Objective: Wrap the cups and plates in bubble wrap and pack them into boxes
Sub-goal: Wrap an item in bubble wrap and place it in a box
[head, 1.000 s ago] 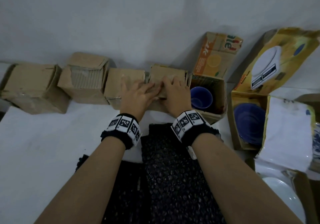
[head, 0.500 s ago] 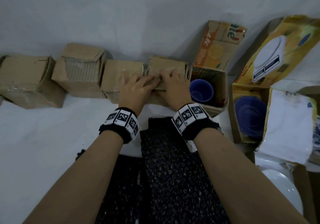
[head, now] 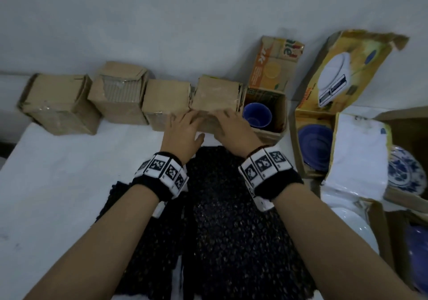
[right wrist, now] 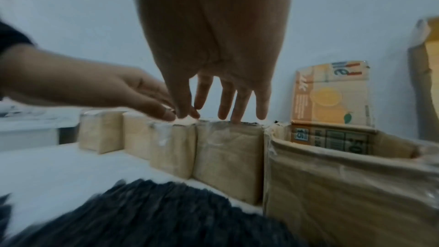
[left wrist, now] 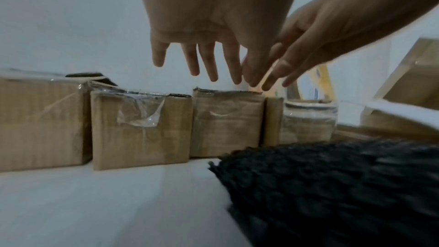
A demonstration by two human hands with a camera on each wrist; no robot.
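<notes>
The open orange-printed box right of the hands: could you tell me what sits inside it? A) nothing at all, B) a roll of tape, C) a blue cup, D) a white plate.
C: in the head view a blue cup stands mouth up inside the open orange-printed box, just right of the closed box that the left hand and the right hand rest on.

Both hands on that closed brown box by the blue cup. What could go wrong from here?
1. The closed brown cardboard box stands tight against the open printed carton holding the unwrapped blue cup; nudging it may jostle the cup.
2. The left hand and right hand lie flat with straight fingers, so the flaps may spring open once released.
</notes>
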